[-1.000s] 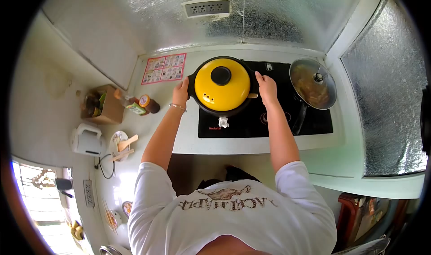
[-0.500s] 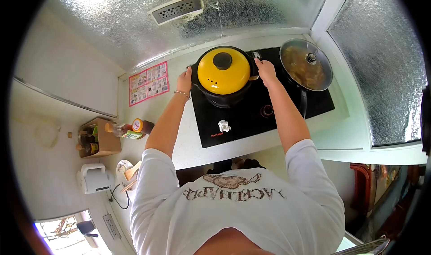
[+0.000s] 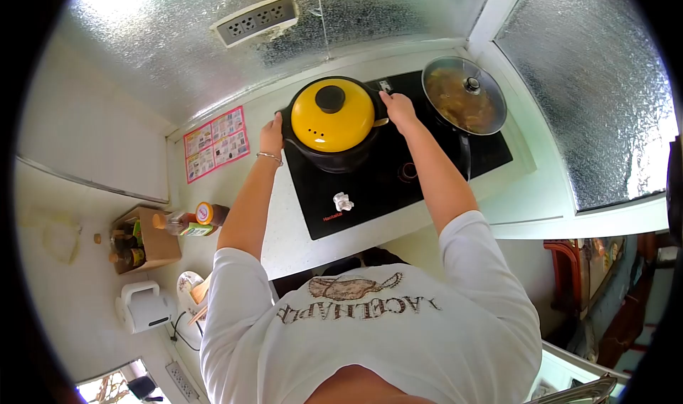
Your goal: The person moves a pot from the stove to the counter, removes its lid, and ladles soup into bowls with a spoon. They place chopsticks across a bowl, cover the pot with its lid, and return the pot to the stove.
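Observation:
A black cooking pot (image 3: 334, 160) with a yellow domed lid (image 3: 320, 123) stands on the left part of the black cooktop (image 3: 370, 201). My left hand (image 3: 271, 135) is closed on the pot's left handle, a bracelet round its wrist. On the opposite side, my right hand (image 3: 400, 111) grips the right handle, its fingers partly hidden. The lid's dark knob (image 3: 330, 98) is untouched. A crumpled white tissue (image 3: 343, 202) lies on the cooktop in front of the pot.
A glass-lidded pan (image 3: 464, 98) with food inside sits at the cooktop's right, its handle toward me. Left are a pink-edged printed sheet (image 3: 217, 145), bottles (image 3: 174, 222), a box of bottles (image 3: 162, 240), a plate (image 3: 186, 283) with wooden utensils, and a white appliance (image 3: 147, 308).
The whole view has shifted, so the stove and pot appear farther left. Both hands keep their hold on the handles; the pot shows no clear movement on the cooktop.

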`<state>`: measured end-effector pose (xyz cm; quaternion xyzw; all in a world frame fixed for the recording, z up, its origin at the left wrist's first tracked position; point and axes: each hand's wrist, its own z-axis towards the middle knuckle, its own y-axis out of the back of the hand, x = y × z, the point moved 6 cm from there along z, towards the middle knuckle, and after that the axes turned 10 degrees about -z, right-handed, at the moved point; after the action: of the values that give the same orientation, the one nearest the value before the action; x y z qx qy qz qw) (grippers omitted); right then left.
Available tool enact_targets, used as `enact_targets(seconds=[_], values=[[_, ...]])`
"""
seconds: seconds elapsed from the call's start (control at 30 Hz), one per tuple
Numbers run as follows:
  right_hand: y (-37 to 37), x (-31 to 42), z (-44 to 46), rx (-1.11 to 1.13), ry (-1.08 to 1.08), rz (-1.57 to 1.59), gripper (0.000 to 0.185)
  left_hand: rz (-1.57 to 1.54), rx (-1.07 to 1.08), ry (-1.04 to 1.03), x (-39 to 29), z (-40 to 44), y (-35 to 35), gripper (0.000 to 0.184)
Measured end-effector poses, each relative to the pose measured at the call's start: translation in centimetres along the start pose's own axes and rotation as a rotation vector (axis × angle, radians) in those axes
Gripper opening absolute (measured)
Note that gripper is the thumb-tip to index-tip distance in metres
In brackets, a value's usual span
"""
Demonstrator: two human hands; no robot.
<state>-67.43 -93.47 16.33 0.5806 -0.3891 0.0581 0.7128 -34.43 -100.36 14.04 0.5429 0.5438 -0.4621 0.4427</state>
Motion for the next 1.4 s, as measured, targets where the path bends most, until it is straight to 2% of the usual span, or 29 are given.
enact_targets(seconds=[0.07,0.13,0.23,0.3,0.37,0.43,0.47,0.5,0.53,0.57,0.63,0.7,0.77,0.9,0.93,0.97,1.03,1.13,1.2,1.23,1.3,1.37,1.4], values=[[0.4,0.5,-0.3,0.013,0.043,-0.091,0.054,-0.022,-0.014,0.012,-0.3,-0.3,-0.1,0.041],[0.6,0.8,-0.2,0.026,0.044,-0.144,0.055,-0.046,-0.015,0.031,-0.2,-0.3,0.0,0.04],[1.0,1.2,0.1,0.015,0.081,-0.243,0.056,-0.019,-0.019,0.051,-0.5,-0.7,0.0,0.048],[0.5,0.6,0.4,0.236,-0.01,-0.265,0.051,-0.028,-0.081,0.239,-0.2,-1.0,0.3,0.054],[4.2,2.5,-1.3,0.033,0.007,-0.37,0.046,-0.059,-0.118,0.257,0.4,-1.2,1.2,0.058],[8.8,6.2,-3.4,-0.091,0.195,-0.342,0.045,-0.083,-0.178,0.039,0.4,-1.3,3.4,0.057],[11.6,8.0,-5.5,-0.373,0.306,-0.249,0.044,-0.109,-0.199,-0.078,-0.3,-2.9,4.1,0.051],[14.5,11.3,-9.1,-0.426,0.394,-0.085,0.041,-0.062,-0.155,-0.239,-1.8,-5.5,4.6,0.044],[16.0,13.6,-11.9,-0.431,0.473,0.099,0.034,-0.01,-0.127,-0.275,-2.3,-7.7,5.0,0.039],[16.8,15.6,-14.8,-0.52,0.611,0.285,0.025,0.118,-0.059,-0.426,-3.1,-10.4,5.1,0.038],[14.7,17.7,-18.6,-0.282,0.683,0.516,0.015,0.026,0.087,-0.258,-4.5,-17.0,4.2,0.031],[11.7,19.8,-21.9,-0.065,0.807,0.516,0.014,-0.022,0.231,-0.369,-3.1,-22.1,4.3,0.023],[8.1,21.2,-24.7,0.115,0.894,0.512,0.016,0.054,0.162,-0.163,-1.2,-27.2,5.3,0.019],[0.7,23.7,-29.8,0.366,0.987,0.409,0.03,0.242,0.074,-0.157,3.0,-36.8,8.5,0.023],[-1.5,24.4,-31.5,0.427,1.023,0.37,0.031,0.258,0.021,-0.138,4.3,-39.1,9.5,0.025],[-3.7,25.0,-33.5,0.605,0.992,0.374,0.031,0.27,-0.026,-0.123,5.6,-41.5,10.4,0.028],[-8.6,25.5,-37.1,0.82,0.991,0.306,0.025,0.2,-0.188,-0.04,7.8,-46.4,12.6,0.033],[-14.1,25.5,-42.4,0.982,1.116,0.207,0.022,0.108,-0.402,0.036,11.0,-53.0,14.8,0.032],[-17.2,25.1,-45.7,1.065,1.187,0.122,0.021,-0.229,-0.615,0.183,15.1,-57.3,16.3,0.025],[-18.9,24.6,-47.2,1.115,1.223,0.049,0.021,-0.253,-0.646,0.184,16.7,-59.1,16.8,0.025],[-22.5,23.7,-50.7,1.213,1.229,-0.056,0.021,-0.561,-0.925,0.088,19.4,-63.0,19.3,0.019],[-25.2,22.1,-54.6,1.447,1.059,-0.107,0.02,-0.668,-1.056,0.135,21.8,-67.3,21.8,0.019],[-26.1,21.9,-56.9,1.545,0.979,-0.09,0.021,-0.712,-1.136,0.076,22.3,-69.2,23.4,0.02]])
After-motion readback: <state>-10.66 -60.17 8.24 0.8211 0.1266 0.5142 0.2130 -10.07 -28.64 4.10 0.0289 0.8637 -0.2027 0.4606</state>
